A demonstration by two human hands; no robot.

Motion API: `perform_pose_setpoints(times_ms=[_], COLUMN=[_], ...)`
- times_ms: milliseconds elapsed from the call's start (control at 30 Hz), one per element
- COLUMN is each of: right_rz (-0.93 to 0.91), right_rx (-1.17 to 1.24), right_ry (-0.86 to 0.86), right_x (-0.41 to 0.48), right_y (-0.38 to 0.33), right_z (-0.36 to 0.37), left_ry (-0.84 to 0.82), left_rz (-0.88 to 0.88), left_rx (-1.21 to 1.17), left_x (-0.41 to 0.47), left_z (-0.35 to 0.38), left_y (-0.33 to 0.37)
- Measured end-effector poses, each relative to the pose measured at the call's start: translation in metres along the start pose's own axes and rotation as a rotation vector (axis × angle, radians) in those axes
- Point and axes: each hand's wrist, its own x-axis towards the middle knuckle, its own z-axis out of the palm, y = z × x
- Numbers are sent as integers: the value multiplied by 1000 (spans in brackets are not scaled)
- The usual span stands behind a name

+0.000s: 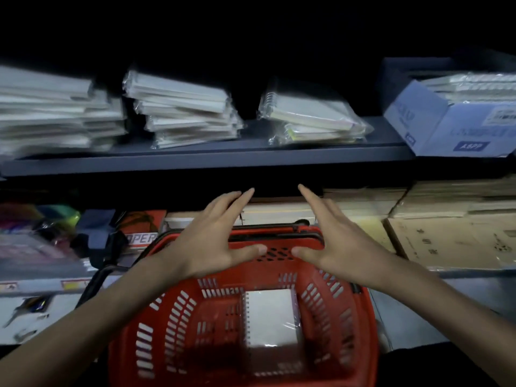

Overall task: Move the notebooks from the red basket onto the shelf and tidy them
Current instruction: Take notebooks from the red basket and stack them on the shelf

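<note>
A red basket [178,317] stands on the floor below me. One white spiral notebook [272,317] in plastic wrap lies flat on its bottom. My left hand [215,238] and my right hand [337,236] hover above the basket's far rim, fingers straight and spread, thumbs pointing toward each other, holding nothing. Above them runs a dark shelf [206,160]. On it lie a small stack of wrapped spiral notebooks [310,118], a taller stack of wrapped notebooks [184,110] to its left, and a blurred pile [55,113] at the far left.
A blue-white cardboard box [446,124] with more wrapped items sits at the shelf's right end. Below the shelf are brown cartons [452,241] on the right and mixed colourful stationery [42,233] on the left. The basket's black handle [92,286] hangs at its left.
</note>
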Motion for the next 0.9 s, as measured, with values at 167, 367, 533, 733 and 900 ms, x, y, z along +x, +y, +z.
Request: perform_pose_setpoints(times_ms=[167,367,533,733,900], right_rz=[77,324,500,739,955], right_rx=[-174,-189,-167,79,291], right_ry=[-338,-698,-748,-544,-352], right_x=[5,4,22,34,43], right_y=[33,66,99,127,131], right_z=[64,159,239,307,326], left_ry=[-243,-507,-651,-508,-244], left_rz=[-114,-193,-272,-692,-976], left_rx=[103,225,190,-518,-576], left_x=[-26,-42,-50,-33,-16], left_z=[62,145,217,274,313], left_y=[-38,-67,-92,-102,-111])
